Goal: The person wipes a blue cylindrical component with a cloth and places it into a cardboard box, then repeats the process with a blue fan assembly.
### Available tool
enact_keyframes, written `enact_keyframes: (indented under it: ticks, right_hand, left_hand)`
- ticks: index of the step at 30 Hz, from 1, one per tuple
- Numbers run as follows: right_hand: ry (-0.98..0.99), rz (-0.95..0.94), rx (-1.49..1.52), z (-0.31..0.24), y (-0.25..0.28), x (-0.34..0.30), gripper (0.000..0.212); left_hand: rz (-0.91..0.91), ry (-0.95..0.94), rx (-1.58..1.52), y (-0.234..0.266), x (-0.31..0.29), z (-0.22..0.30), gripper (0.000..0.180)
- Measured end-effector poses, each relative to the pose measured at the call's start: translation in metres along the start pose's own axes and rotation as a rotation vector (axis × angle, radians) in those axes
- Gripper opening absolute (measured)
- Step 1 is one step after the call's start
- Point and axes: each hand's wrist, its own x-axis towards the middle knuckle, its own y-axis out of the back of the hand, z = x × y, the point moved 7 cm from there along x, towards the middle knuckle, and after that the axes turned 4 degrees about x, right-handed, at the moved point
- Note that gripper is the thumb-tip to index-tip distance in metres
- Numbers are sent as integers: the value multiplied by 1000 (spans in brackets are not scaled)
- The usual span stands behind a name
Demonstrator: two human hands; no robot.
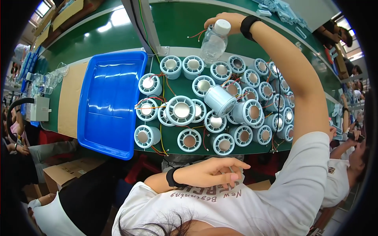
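My right hand point(226, 19) reaches across the table to the far side, behind a clear plastic bottle point(214, 45) with a white cap. Its fingers curl, and thin red wires point(195, 36) show beside them; the bottle hides whatever they hold. Close to my chest, my left hand point(212, 172) hovers at the table's near edge, fingers apart and holding nothing. Many light-blue cylindrical parts point(189, 140) with spoked rims and round metal centres crowd the green table point(179, 151). One such cylinder point(220, 100) lies tilted over others. Red and yellow wires trail among them.
Left of the parts lies a blue plastic tray point(112, 98), beside a cardboard sheet point(71, 98). A grey metal post point(143, 27) with cables rises at the table's far edge. Clear bottles point(39, 82) stand far left. Other people sit on both sides.
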Motion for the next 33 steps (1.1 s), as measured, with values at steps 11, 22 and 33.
enact_keyframes:
  ticks: [11,22,33]
  right_hand:
    - [-383,275,63,-82,124,-215,57]
    - [-335,432,181,-144,70,-393,62]
    - [-414,187,715,-204,1,-408,66]
  left_hand:
    - [104,-163,98,-4,-13,14,39]
    - [96,-173,53,-13,11,-5,35]
    - [424,-582,310,-43,74,-13,66]
